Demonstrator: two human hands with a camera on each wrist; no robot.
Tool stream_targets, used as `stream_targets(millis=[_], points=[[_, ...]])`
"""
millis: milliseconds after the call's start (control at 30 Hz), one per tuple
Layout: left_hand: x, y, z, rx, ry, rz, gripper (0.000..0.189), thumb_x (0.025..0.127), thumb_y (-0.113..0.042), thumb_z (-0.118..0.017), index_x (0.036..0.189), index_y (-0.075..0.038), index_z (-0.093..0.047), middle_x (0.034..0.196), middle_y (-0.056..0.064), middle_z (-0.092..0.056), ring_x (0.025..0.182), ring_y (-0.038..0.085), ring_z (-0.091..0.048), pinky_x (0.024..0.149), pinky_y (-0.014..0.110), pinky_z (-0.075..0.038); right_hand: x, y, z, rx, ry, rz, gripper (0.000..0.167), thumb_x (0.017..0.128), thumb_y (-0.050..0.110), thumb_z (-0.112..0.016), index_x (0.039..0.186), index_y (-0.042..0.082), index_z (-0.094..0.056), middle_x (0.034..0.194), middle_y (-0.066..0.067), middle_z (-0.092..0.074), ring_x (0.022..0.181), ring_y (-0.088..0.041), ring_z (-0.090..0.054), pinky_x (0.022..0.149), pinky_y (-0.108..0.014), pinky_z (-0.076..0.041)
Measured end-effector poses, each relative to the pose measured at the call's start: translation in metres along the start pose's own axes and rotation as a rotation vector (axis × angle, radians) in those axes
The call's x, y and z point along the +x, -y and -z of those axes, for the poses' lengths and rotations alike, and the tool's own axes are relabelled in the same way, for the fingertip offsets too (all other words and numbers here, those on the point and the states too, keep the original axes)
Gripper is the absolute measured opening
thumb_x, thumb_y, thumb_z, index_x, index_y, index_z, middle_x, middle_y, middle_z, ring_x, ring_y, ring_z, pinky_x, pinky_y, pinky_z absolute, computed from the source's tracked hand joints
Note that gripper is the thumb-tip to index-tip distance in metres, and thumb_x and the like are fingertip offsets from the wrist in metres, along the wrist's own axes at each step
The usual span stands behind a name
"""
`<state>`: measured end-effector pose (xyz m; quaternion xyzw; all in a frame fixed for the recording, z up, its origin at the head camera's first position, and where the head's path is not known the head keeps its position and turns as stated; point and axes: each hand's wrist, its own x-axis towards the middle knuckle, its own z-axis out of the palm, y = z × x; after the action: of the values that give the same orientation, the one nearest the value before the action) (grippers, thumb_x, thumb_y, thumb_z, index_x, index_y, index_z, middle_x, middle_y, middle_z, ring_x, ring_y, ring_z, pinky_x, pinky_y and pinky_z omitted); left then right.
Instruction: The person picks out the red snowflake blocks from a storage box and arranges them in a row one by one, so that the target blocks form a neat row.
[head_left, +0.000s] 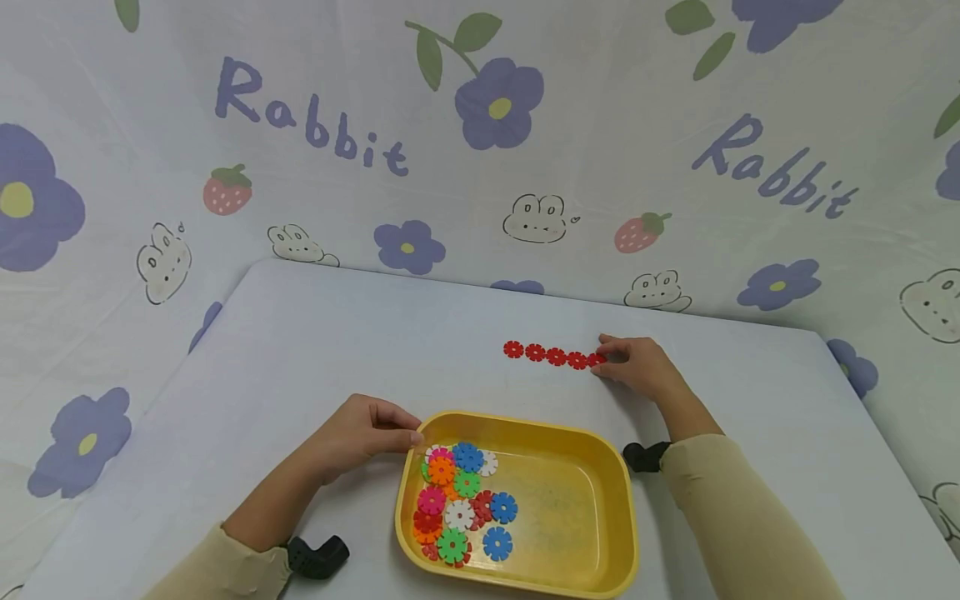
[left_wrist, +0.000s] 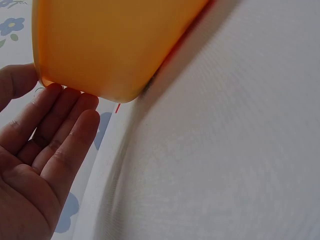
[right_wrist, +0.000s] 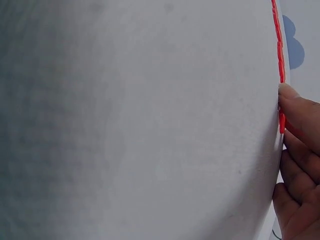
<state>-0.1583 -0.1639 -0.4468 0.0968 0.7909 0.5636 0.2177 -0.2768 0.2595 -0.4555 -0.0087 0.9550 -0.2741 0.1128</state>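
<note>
A row of several red snowflake discs point(head_left: 556, 357) lies on the white table beyond the tray. My right hand point(head_left: 637, 368) is at the row's right end, with thumb and fingers on either side of the last red snowflake disc point(right_wrist: 282, 122). My left hand point(head_left: 362, 433) holds the yellow tray point(head_left: 570, 500) by its far left corner. In the left wrist view the thumb is at the rim and the fingertips point(left_wrist: 89, 101) are against the tray's outer edge. Mixed snowflake discs point(head_left: 459, 515) in blue, green, orange, pink, white and red lie in the tray's left half.
The white table point(head_left: 337, 333) ends at the back against a hanging cloth point(head_left: 585, 142) printed with flowers, rabbits and strawberries. A black wrist device point(head_left: 318, 557) is at the left sleeve, and another black device point(head_left: 645, 457) at the right sleeve.
</note>
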Motion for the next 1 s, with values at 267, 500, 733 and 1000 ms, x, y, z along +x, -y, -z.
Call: stream_targets(millis=[267, 500, 733, 1000], points=[[0.001, 0.000, -0.002, 0.030, -0.014, -0.001, 0.030, 0.085, -0.033, -0.077, 0.103, -0.009, -0.076, 0.101, 0.004, -0.075, 0.094, 0.017, -0.066, 0.084, 0.031, -0.058, -0.007, 0.011, 0.017, 0.062, 0.026, -0.008, 0.049, 0.093, 0.036, -0.067, 0.135, 0.014, -0.059, 0.139, -0.015, -0.057, 0.127, -0.036, -0.051, 0.103, -0.054, -0.046], [0.000, -0.002, -0.001, 0.027, -0.011, -0.002, 0.029, 0.085, -0.032, -0.077, 0.103, -0.009, -0.076, 0.101, 0.004, -0.075, 0.095, 0.017, -0.067, 0.085, 0.031, -0.058, -0.025, 0.074, 0.038, 0.198, -0.033, 0.219, 0.043, 0.090, 0.042, -0.069, 0.124, 0.014, -0.067, 0.123, -0.007, -0.068, 0.116, -0.025, -0.063, 0.096, -0.044, -0.054], [-0.002, 0.000, 0.002, 0.016, -0.003, 0.001, 0.032, 0.085, -0.034, -0.077, 0.104, -0.008, -0.076, 0.101, 0.005, -0.075, 0.095, 0.017, -0.067, 0.084, 0.032, -0.058, -0.067, 0.150, 0.018, 0.368, 0.184, 0.519, 0.027, 0.089, 0.029, -0.074, 0.113, 0.016, -0.073, 0.111, -0.003, -0.073, 0.099, -0.015, -0.070, 0.086, -0.033, -0.058], [0.000, 0.000, 0.003, 0.013, 0.012, -0.018, 0.030, 0.085, -0.033, -0.077, 0.103, -0.008, -0.077, 0.101, 0.005, -0.076, 0.095, 0.018, -0.068, 0.083, 0.031, -0.058, -0.096, 0.187, -0.050, 0.178, 0.771, 0.680, 0.026, 0.084, 0.018, -0.078, 0.110, 0.016, -0.076, 0.097, 0.001, -0.076, 0.083, -0.008, -0.069, 0.078, -0.027, -0.058]])
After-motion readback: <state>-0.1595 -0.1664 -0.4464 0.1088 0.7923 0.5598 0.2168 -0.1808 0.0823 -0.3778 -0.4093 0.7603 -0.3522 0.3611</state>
